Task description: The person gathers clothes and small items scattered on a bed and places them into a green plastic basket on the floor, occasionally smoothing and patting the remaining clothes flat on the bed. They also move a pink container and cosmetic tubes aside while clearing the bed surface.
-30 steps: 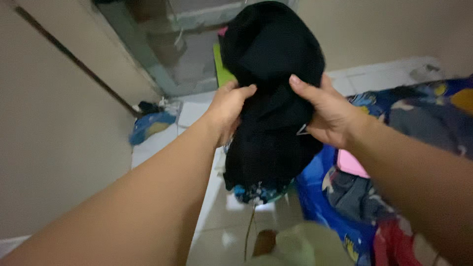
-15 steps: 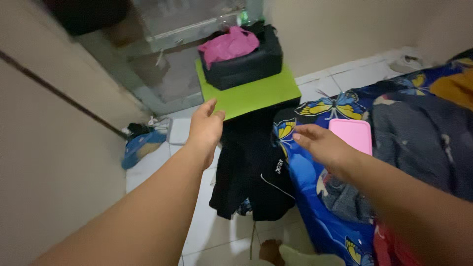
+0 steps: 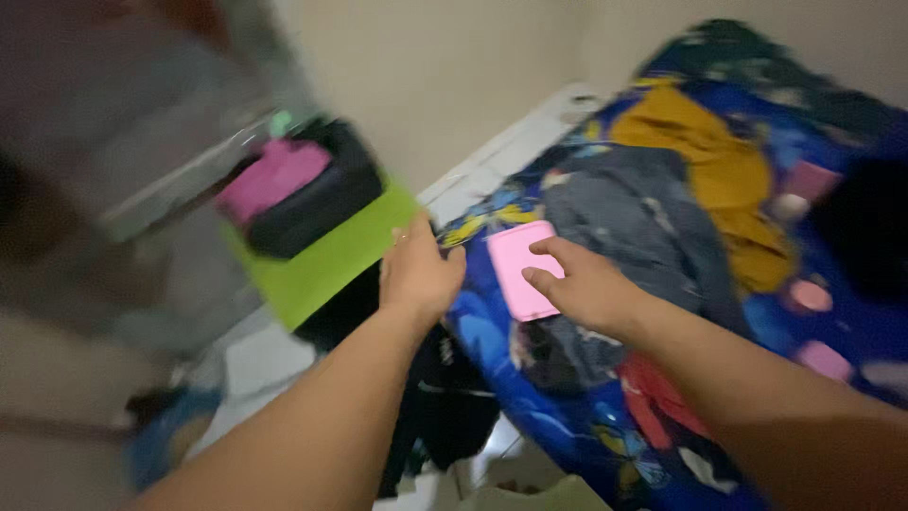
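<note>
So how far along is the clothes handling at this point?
Done: the black garment hangs off the bed edge, out of both hands. In hand: nothing; the left hand hovers empty, and the right hand touches the flat pink rectangular object. Left: the grey garment and mustard-yellow garment lie loose on the blue patterned bedsheet.

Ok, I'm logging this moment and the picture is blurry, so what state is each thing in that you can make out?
Left hand: open, empty, over the bed's edge.
Right hand: open, fingers on the pink flat case.
Pink flat case: lying flat on the bed.
Black garment: hanging off the bed's edge toward the floor.
Grey garment: crumpled on the bed.
Yellow garment: crumpled on the bed.
Black bag: on the green board, pink cloth on top.
</note>
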